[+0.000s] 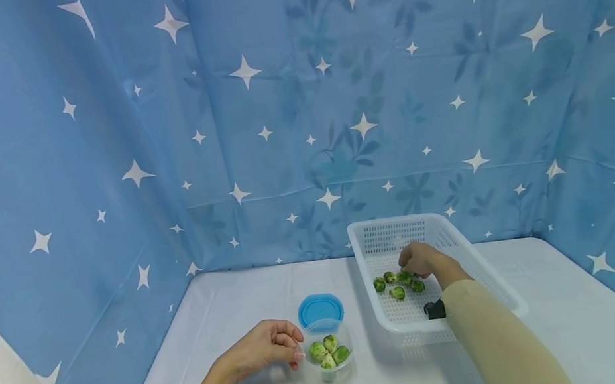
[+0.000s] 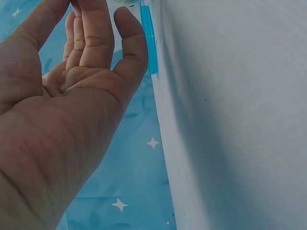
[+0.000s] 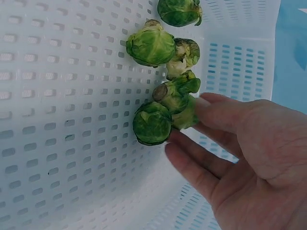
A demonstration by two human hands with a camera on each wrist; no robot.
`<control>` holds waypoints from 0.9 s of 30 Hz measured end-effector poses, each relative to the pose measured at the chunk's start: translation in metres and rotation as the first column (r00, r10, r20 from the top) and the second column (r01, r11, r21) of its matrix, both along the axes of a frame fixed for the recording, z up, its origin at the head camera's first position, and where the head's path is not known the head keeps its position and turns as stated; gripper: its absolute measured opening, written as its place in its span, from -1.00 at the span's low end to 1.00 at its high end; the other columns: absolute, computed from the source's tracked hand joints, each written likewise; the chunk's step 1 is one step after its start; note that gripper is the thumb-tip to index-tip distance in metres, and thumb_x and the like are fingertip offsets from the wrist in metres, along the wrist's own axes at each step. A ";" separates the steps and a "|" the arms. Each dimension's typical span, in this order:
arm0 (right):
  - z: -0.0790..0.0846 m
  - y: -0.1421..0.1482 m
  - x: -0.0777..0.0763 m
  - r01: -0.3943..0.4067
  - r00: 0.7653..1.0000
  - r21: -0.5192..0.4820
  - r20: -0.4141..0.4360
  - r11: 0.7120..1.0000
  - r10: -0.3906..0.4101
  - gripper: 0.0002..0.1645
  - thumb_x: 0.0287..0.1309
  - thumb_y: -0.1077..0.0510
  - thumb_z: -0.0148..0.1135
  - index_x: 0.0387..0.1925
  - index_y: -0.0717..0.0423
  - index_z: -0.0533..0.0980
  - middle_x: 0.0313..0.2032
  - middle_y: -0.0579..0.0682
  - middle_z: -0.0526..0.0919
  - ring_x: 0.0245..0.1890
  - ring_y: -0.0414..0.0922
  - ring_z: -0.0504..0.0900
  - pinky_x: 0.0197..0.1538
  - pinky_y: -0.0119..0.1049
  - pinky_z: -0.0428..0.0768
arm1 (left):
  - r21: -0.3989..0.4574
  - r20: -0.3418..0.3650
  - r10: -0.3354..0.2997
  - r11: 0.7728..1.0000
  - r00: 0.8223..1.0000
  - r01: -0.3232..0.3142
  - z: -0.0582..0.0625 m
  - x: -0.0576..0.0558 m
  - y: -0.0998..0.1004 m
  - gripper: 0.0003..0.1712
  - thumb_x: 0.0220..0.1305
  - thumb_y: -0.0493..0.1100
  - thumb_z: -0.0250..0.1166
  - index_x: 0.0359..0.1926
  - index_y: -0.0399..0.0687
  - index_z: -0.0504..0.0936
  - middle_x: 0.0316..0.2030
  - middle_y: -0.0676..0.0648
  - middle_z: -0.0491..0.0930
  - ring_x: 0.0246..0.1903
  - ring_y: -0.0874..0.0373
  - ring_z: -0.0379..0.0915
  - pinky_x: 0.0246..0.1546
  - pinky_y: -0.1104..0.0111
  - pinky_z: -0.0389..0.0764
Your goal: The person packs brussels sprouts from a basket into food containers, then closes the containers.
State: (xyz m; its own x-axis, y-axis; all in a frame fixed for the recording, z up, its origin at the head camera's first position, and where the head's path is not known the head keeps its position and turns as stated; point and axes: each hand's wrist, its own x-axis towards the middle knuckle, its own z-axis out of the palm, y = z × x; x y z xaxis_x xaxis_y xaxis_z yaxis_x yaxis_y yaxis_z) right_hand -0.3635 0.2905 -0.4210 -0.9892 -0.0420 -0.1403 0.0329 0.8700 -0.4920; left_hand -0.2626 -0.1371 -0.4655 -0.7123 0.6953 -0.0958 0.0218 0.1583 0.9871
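Note:
My left hand (image 1: 271,345) is at the left rim of a small clear round tub (image 1: 343,369), thumb and fingertips pinching its edge. Several Brussels sprouts (image 1: 328,352) lie in the tub. In the left wrist view, the palm faces the camera and the fingertips run out of the top. My right hand (image 3: 240,148) reaches into a white perforated basket (image 1: 363,270). Its thumb and fingers close around a pale green Brussels sprout (image 3: 186,117), partly hidden behind a darker one (image 3: 152,123). More sprouts (image 3: 151,45) sit beside it on the basket floor.
A blue lid (image 1: 320,309) lies on the white table (image 1: 250,288) just behind the tub. The basket's raised walls stand around the right hand. A blue star-patterned curtain (image 1: 281,102) hangs behind and along both sides of the table.

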 end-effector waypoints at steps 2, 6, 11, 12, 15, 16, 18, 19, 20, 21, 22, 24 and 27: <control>0.002 0.000 0.000 0.001 1.000 0.003 -0.031 1.000 -0.001 -0.64 0.34 0.33 0.26 0.14 0.30 0.64 0.08 0.28 0.69 -0.22 -0.01 0.71 -0.19 -0.11 0.72 | 0.001 0.001 0.001 1.000 1.000 -0.001 0.000 0.000 0.000 -0.52 0.34 -0.23 0.42 0.11 -0.49 0.51 -0.36 -0.02 0.74 -0.34 0.11 0.71 -0.17 0.22 0.72; 0.003 0.000 0.001 0.012 0.996 -0.001 -0.085 1.000 -0.012 -0.63 0.25 0.40 0.28 0.10 0.31 0.65 0.03 0.29 0.71 -0.30 -0.02 0.68 -0.28 -0.17 0.67 | 0.002 0.001 0.001 1.000 1.000 -0.001 0.001 0.001 0.000 -0.53 0.34 -0.24 0.42 0.11 -0.49 0.51 -0.36 -0.02 0.74 -0.34 0.11 0.71 -0.17 0.21 0.72; 0.003 -0.001 0.001 0.036 0.994 -0.012 -0.098 0.999 -0.037 -0.69 0.20 0.43 0.29 -0.02 0.27 0.67 -0.17 0.19 0.75 -0.36 -0.03 0.69 -0.35 -0.21 0.61 | 0.002 0.004 -0.001 1.000 1.000 0.001 0.002 0.001 0.000 -0.53 0.34 -0.24 0.42 0.11 -0.49 0.51 -0.37 -0.02 0.73 -0.35 0.11 0.71 -0.16 0.21 0.72; 0.003 -0.001 0.000 0.041 0.994 -0.018 -0.099 0.999 -0.043 -0.71 0.20 0.43 0.29 -0.04 0.26 0.68 -0.20 0.17 0.75 -0.37 -0.03 0.69 -0.35 -0.21 0.61 | 0.002 0.005 -0.001 1.000 1.000 0.001 0.002 0.001 0.000 -0.53 0.34 -0.24 0.42 0.11 -0.49 0.51 -0.37 -0.01 0.74 -0.35 0.11 0.71 -0.16 0.21 0.72; 0.004 -0.002 0.000 0.031 0.993 -0.020 -0.113 0.999 -0.033 -0.75 0.21 0.41 0.29 -0.07 0.25 0.68 -0.25 0.15 0.74 -0.37 -0.01 0.69 -0.37 -0.20 0.58 | 0.003 0.005 -0.001 1.000 1.000 0.001 0.002 0.001 0.000 -0.53 0.34 -0.24 0.42 0.11 -0.49 0.51 -0.37 -0.02 0.74 -0.35 0.11 0.71 -0.16 0.20 0.72; 0.005 -0.002 0.000 0.022 0.992 -0.014 -0.123 1.000 -0.023 -0.76 0.22 0.40 0.30 -0.08 0.25 0.68 -0.24 0.14 0.74 -0.36 -0.01 0.69 -0.36 -0.19 0.57 | 0.004 0.005 -0.001 1.000 1.000 0.001 0.002 0.001 0.000 -0.53 0.34 -0.24 0.43 0.11 -0.49 0.51 -0.37 -0.02 0.74 -0.35 0.11 0.71 -0.16 0.21 0.72; 0.006 -0.003 -0.001 0.010 0.990 -0.001 -0.140 1.000 -0.010 -0.79 0.24 0.35 0.31 -0.09 0.22 0.69 -0.20 0.14 0.74 -0.33 -0.01 0.67 -0.34 -0.18 0.56 | 0.004 0.005 0.001 1.000 1.000 -0.001 0.002 0.001 0.000 -0.52 0.33 -0.23 0.44 0.10 -0.49 0.51 -0.37 -0.02 0.74 -0.35 0.11 0.71 -0.16 0.21 0.72; 0.006 -0.003 -0.001 0.005 0.989 0.004 -0.149 1.000 -0.005 -0.80 0.26 0.33 0.33 -0.09 0.20 0.69 -0.18 0.14 0.74 -0.31 -0.01 0.66 -0.32 -0.16 0.56 | 0.004 0.005 0.001 1.000 1.000 -0.001 0.002 0.001 0.000 -0.52 0.33 -0.23 0.44 0.10 -0.49 0.51 -0.37 -0.02 0.74 -0.35 0.11 0.71 -0.16 0.21 0.72; 0.006 -0.004 -0.001 -0.003 0.987 0.008 -0.159 1.000 0.004 -0.81 0.27 0.32 0.33 -0.09 0.20 0.69 -0.16 0.15 0.74 -0.30 -0.01 0.66 -0.30 -0.15 0.56 | 0.005 0.006 0.001 1.000 1.000 -0.001 0.002 0.001 0.000 -0.52 0.33 -0.23 0.44 0.10 -0.49 0.52 -0.36 -0.02 0.74 -0.35 0.11 0.71 -0.16 0.21 0.72; 0.007 -0.004 0.000 -0.009 0.986 0.011 -0.168 1.000 0.011 -0.81 0.28 0.30 0.33 -0.09 0.20 0.69 -0.15 0.15 0.74 -0.28 -0.01 0.66 -0.28 -0.13 0.57 | 0.004 0.007 0.001 1.000 1.000 -0.001 0.002 0.001 0.000 -0.52 0.33 -0.23 0.44 0.10 -0.49 0.52 -0.36 -0.02 0.74 -0.35 0.11 0.71 -0.16 0.21 0.72; 0.007 -0.004 0.000 -0.013 0.985 0.007 -0.171 1.000 0.014 -0.81 0.29 0.30 0.33 -0.08 0.21 0.68 -0.15 0.15 0.74 -0.26 -0.01 0.67 -0.27 -0.12 0.58 | 0.003 0.007 0.001 1.000 1.000 -0.001 0.002 0.001 0.000 -0.52 0.33 -0.22 0.44 0.10 -0.49 0.52 -0.36 -0.02 0.74 -0.35 0.11 0.71 -0.16 0.21 0.72; 0.008 -0.005 0.001 -0.020 0.984 -0.006 -0.177 1.000 0.018 -0.80 0.30 0.31 0.31 -0.06 0.22 0.66 -0.16 0.16 0.73 -0.25 0.00 0.68 -0.25 -0.11 0.60 | 0.002 0.007 0.001 1.000 1.000 -0.001 0.002 0.001 0.000 -0.53 0.33 -0.23 0.43 0.10 -0.48 0.52 -0.36 -0.02 0.74 -0.35 0.12 0.71 -0.16 0.21 0.72; 0.011 -0.007 0.003 -0.034 0.982 -0.030 -0.186 0.999 0.028 -0.79 0.30 0.32 0.29 -0.04 0.24 0.64 -0.16 0.17 0.73 -0.24 0.01 0.68 -0.25 -0.11 0.60 | 0.000 0.008 0.000 1.000 1.000 0.000 0.001 0.000 0.000 -0.55 0.34 -0.25 0.42 0.11 -0.48 0.52 -0.36 -0.01 0.74 -0.35 0.12 0.71 -0.15 0.21 0.73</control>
State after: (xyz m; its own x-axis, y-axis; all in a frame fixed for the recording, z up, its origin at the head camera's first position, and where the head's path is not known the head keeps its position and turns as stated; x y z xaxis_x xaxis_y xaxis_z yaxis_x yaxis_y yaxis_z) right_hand -0.3602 0.2836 -0.4104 -0.9961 -0.0744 0.0471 -0.0881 0.8525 -0.5153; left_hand -0.2621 -0.1367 -0.4646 -0.7113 0.6955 -0.1015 0.0138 0.1581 0.9873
